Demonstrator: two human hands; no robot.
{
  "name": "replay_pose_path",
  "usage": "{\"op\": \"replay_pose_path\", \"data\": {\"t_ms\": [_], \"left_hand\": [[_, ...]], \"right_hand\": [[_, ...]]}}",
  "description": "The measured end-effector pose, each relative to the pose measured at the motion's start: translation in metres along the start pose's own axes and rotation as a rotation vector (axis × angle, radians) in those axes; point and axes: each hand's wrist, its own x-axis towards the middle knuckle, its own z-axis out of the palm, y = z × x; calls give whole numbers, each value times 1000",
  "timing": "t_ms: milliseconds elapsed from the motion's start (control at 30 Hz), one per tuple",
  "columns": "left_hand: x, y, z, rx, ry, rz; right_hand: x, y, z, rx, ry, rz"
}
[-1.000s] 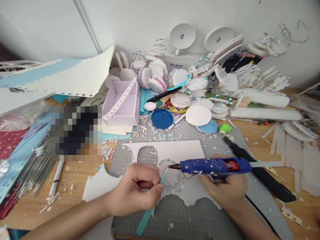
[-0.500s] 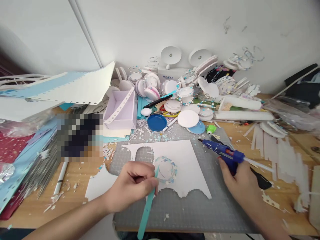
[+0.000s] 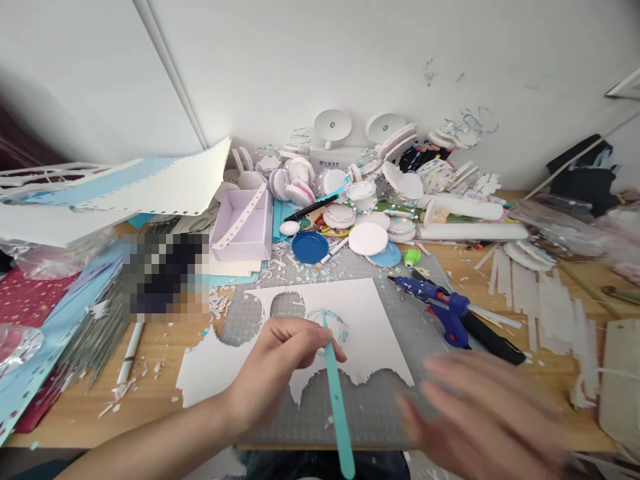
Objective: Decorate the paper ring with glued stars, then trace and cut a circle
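The left hand pinches a teal stick between thumb and fingers, its upper tip resting on a small speckled ring that sits on the white card in the middle of the cutting mat. The right hand is empty, fingers spread and blurred with motion, low over the mat's near right corner. The glue gun lies on its side at the mat's far right edge, nozzle pointing towards the card and close to its corner.

The risks, as I judge them: the long stick gives little control at its tip, so a slip could push the ring out of round or skid it across the card. The nozzle, if hot, may drip onto mat or card. The fast-moving hand could clip the gun or the loose card – the crowded desk leaves little room for error
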Motion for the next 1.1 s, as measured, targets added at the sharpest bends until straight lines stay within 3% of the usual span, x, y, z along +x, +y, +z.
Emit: {"op": "replay_pose_path", "data": {"t_ms": [33,100,233,400,500,633,700,867,1100], "left_hand": [[0,0,4,-12,7,-8],[0,0,8,-35,14,-8],[1,-2,9,-10,54,47],[6,2,10,100,48,71],[8,3,7,255,111,108],[8,-6,-12,548,275,264],[9,-15,-21,716,301,315],[19,-31,-25,988,176,273],[33,-27,-29,815,-21,233]], "right_hand": [[10,-10,8,28,17,-239],[29,-24,22,84,-12,-443],[51,-30,39,141,-81,-511],[52,-22,52,154,57,-510],[49,-12,62,248,75,-367],[50,-1,75,463,220,3],[50,1,80,604,301,214],[45,3,85,939,200,543],[34,0,88,1234,28,747]]}}
